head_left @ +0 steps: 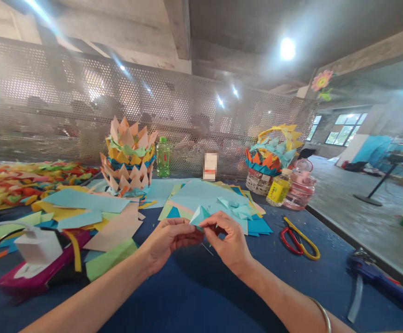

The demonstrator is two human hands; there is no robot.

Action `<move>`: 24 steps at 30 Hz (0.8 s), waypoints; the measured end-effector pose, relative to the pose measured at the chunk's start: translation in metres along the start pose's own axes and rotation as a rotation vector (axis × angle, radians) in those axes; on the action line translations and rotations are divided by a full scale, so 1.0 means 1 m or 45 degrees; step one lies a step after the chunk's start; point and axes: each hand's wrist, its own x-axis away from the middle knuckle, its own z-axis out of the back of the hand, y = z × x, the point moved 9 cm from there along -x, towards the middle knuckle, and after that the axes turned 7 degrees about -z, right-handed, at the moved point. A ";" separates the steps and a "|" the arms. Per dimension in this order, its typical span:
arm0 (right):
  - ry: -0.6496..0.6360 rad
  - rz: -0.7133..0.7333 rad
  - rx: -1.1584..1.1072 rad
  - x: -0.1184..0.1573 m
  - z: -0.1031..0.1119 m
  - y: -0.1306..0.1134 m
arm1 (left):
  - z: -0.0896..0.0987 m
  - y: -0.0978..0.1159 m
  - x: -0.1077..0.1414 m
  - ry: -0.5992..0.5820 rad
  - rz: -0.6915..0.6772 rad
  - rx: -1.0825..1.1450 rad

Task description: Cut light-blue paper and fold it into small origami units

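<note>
Between my two hands is a small folded piece of light blue paper (pixel 199 215), held up over the dark blue table. My left hand (pixel 169 240) pinches its left side with thumb and fingers. On the right side, the fingertips of my right hand (pixel 227 238) grip the same paper near its lower edge. Just behind, several folded light blue pieces (pixel 238 209) lie on a stack of coloured sheets (pixel 187 196). Parts of the folded paper are hidden by my fingers.
Left are loose sheets (pixel 118 231), a purple power strip (pixel 24 282) and small paper pieces (pixel 41 178). Two paper baskets (pixel 127 173) (pixel 260 180) and bottles (pixel 163 159) stand behind. Scissors (pixel 300 240) and a glue gun (pixel 375 273) lie right.
</note>
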 end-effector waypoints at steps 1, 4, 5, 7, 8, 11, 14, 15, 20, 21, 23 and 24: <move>-0.001 -0.005 -0.003 0.000 0.000 0.001 | 0.000 0.000 0.000 -0.002 0.004 0.006; 0.004 0.025 0.033 -0.001 0.000 -0.001 | 0.000 -0.001 -0.001 -0.005 0.018 0.032; 0.006 0.043 0.051 -0.001 0.001 -0.002 | 0.000 -0.001 -0.001 -0.006 0.023 0.037; 0.011 0.074 0.081 0.000 0.001 -0.004 | 0.000 -0.001 0.000 -0.003 0.031 0.034; 0.012 0.083 0.090 0.000 0.001 -0.004 | 0.000 -0.001 0.000 -0.002 0.031 0.026; 0.000 0.091 0.106 0.000 0.000 -0.004 | 0.000 -0.001 0.000 -0.018 0.011 -0.008; -0.021 0.089 0.118 0.000 -0.002 -0.004 | -0.001 -0.001 -0.001 -0.043 -0.017 -0.047; -0.025 0.086 0.122 0.000 -0.002 -0.003 | 0.000 -0.001 -0.001 -0.044 -0.019 -0.062; -0.037 0.081 0.143 0.001 -0.002 -0.005 | 0.002 -0.003 -0.003 -0.029 -0.040 -0.102; -0.038 0.085 0.145 0.001 -0.002 -0.007 | 0.002 -0.003 -0.003 -0.029 -0.050 -0.103; -0.046 0.089 0.138 0.002 -0.002 -0.010 | 0.003 -0.002 -0.003 -0.019 -0.069 -0.118; -0.050 0.082 0.126 0.003 -0.002 -0.010 | 0.004 -0.001 -0.004 -0.006 -0.080 -0.128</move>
